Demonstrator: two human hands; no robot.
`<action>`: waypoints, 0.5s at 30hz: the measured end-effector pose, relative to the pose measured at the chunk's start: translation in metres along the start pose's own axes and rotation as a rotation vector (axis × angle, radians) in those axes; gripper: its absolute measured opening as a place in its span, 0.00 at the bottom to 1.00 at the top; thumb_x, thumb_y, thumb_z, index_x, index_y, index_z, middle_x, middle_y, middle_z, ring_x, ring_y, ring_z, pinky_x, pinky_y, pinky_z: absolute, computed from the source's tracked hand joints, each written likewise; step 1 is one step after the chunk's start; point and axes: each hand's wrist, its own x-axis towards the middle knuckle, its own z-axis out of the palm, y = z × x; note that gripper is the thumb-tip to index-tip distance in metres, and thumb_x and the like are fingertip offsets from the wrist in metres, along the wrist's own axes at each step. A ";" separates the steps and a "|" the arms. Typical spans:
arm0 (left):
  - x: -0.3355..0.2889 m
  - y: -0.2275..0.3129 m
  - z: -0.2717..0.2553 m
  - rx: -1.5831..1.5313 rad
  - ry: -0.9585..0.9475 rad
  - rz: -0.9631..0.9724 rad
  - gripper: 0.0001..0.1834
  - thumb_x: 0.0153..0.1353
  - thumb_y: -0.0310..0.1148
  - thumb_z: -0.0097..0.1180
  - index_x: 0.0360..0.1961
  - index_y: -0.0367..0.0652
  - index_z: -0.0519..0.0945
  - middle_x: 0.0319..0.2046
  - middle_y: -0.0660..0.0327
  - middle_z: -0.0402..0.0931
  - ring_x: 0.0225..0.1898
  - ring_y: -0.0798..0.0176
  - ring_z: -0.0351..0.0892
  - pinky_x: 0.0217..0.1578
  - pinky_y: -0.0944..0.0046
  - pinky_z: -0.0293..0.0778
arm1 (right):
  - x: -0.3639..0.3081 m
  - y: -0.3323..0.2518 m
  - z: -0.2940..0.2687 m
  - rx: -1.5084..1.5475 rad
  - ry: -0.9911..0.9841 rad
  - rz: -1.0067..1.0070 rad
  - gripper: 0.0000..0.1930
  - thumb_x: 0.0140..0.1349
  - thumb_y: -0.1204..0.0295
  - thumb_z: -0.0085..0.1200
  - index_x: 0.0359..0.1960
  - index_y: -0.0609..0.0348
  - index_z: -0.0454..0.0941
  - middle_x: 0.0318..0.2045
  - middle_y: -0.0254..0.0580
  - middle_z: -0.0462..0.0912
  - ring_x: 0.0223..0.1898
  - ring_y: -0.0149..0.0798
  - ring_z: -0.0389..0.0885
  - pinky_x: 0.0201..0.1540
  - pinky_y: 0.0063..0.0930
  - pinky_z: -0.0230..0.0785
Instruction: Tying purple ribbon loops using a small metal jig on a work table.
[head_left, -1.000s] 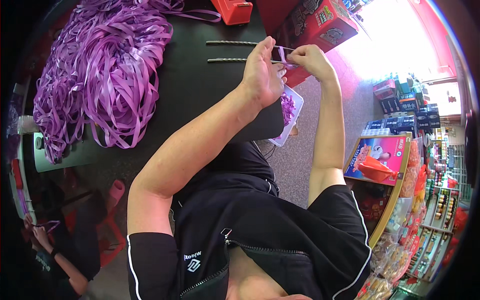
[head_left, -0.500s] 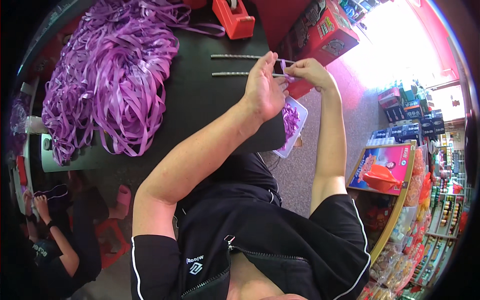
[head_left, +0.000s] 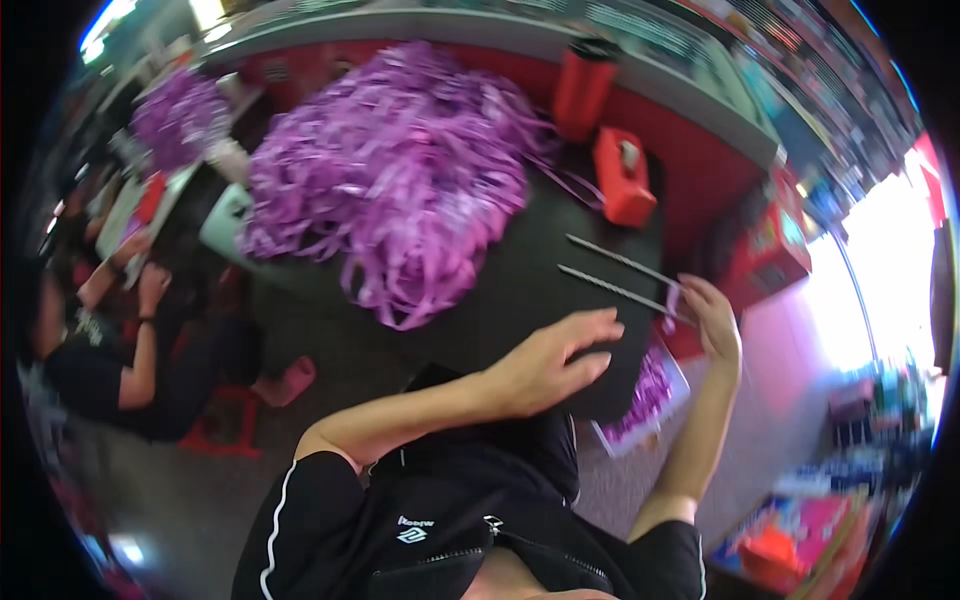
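Two thin twisted metal rods lie roughly parallel above the right part of the dark table. A short piece of purple ribbon hangs on them near their right ends. My right hand is closed there, its fingertips pinching at the ribbon beside the rods; part of the grip is hidden. My left hand hovers over the table's front edge, with thumb and fingers apart and nothing in it. A large heap of purple ribbon covers the table to the left.
A red tape dispenser and a red black-topped cylinder stand at the back. Below the table's right edge is a pale tray of purple ribbon pieces. A red box is farther right. Another person sits at left near a red stool.
My left hand has left the ribbon and rods and drawn back toward me with its fingers spread. My right hand stays at the ribbon. The view has turned, showing more of the left side.
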 end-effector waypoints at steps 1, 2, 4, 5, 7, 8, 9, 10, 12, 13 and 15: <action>-0.018 0.003 -0.008 0.264 0.062 0.094 0.19 0.61 0.31 0.55 0.54 0.39 0.74 0.60 0.53 0.68 0.65 0.52 0.62 0.63 0.53 0.59 | 0.003 0.003 0.000 -0.013 -0.020 0.003 0.20 0.62 0.70 0.55 0.56 0.61 0.72 0.42 0.38 0.80 0.38 0.29 0.79 0.43 0.27 0.75; -0.033 -0.002 -0.013 0.547 0.139 0.214 0.18 0.57 0.31 0.59 0.49 0.39 0.76 0.59 0.50 0.68 0.63 0.50 0.65 0.62 0.50 0.59 | 0.005 0.007 -0.002 0.006 -0.073 -0.033 0.22 0.60 0.70 0.57 0.56 0.63 0.71 0.41 0.38 0.80 0.38 0.29 0.80 0.43 0.25 0.75; -0.060 0.000 -0.028 0.741 0.181 0.200 0.19 0.56 0.31 0.59 0.50 0.40 0.76 0.59 0.51 0.69 0.63 0.50 0.66 0.63 0.49 0.58 | 0.010 0.007 0.008 0.068 -0.099 -0.015 0.22 0.58 0.72 0.58 0.54 0.66 0.71 0.38 0.40 0.81 0.34 0.30 0.81 0.41 0.23 0.75; -0.072 -0.001 -0.029 0.870 0.198 0.205 0.20 0.55 0.30 0.60 0.51 0.41 0.76 0.59 0.53 0.69 0.63 0.51 0.66 0.63 0.48 0.57 | 0.011 0.005 0.012 0.080 -0.088 -0.016 0.22 0.57 0.73 0.58 0.53 0.66 0.71 0.36 0.41 0.82 0.33 0.30 0.81 0.41 0.23 0.75; -0.089 -0.008 -0.029 0.869 0.255 0.132 0.21 0.55 0.31 0.61 0.51 0.42 0.76 0.59 0.54 0.70 0.64 0.52 0.66 0.63 0.47 0.55 | 0.013 0.006 0.018 0.109 -0.097 0.004 0.21 0.56 0.74 0.58 0.52 0.67 0.72 0.34 0.42 0.82 0.32 0.30 0.81 0.39 0.23 0.75; -0.093 -0.010 -0.029 0.902 0.272 0.092 0.20 0.55 0.32 0.60 0.51 0.42 0.77 0.59 0.54 0.70 0.63 0.52 0.66 0.63 0.48 0.54 | 0.014 0.008 0.020 0.132 -0.075 0.021 0.20 0.55 0.75 0.58 0.50 0.67 0.72 0.33 0.43 0.82 0.31 0.31 0.81 0.38 0.23 0.76; -0.097 -0.013 -0.030 0.934 0.286 0.053 0.20 0.55 0.33 0.60 0.51 0.43 0.77 0.59 0.54 0.70 0.63 0.52 0.66 0.64 0.49 0.53 | 0.017 0.012 0.021 0.144 -0.091 0.024 0.20 0.55 0.75 0.58 0.50 0.67 0.72 0.33 0.43 0.82 0.31 0.31 0.81 0.38 0.23 0.76; -0.098 -0.017 -0.029 0.982 0.296 0.067 0.19 0.59 0.37 0.56 0.51 0.44 0.78 0.59 0.55 0.71 0.62 0.54 0.68 0.63 0.51 0.53 | 0.020 0.014 0.019 0.189 -0.074 0.017 0.19 0.55 0.76 0.58 0.49 0.67 0.73 0.31 0.44 0.82 0.29 0.31 0.81 0.36 0.23 0.76; -0.101 -0.024 -0.028 1.034 0.318 0.096 0.19 0.61 0.39 0.54 0.51 0.44 0.78 0.58 0.55 0.72 0.61 0.54 0.69 0.62 0.52 0.54 | 0.021 0.016 0.022 0.264 -0.056 0.023 0.18 0.54 0.78 0.58 0.48 0.67 0.74 0.30 0.45 0.82 0.28 0.32 0.81 0.34 0.23 0.77; -0.099 -0.028 -0.028 1.077 0.345 0.147 0.19 0.62 0.41 0.51 0.51 0.45 0.78 0.57 0.55 0.73 0.60 0.55 0.70 0.61 0.54 0.55 | 0.022 0.014 0.021 0.270 -0.060 0.020 0.18 0.54 0.78 0.58 0.48 0.67 0.74 0.30 0.45 0.82 0.28 0.32 0.81 0.34 0.23 0.77; -0.100 -0.031 -0.028 1.105 0.357 0.161 0.19 0.64 0.42 0.48 0.51 0.45 0.78 0.56 0.57 0.74 0.59 0.57 0.72 0.58 0.56 0.57 | 0.022 0.016 0.021 0.279 -0.040 0.049 0.18 0.54 0.78 0.58 0.48 0.67 0.74 0.29 0.45 0.82 0.28 0.33 0.82 0.33 0.23 0.77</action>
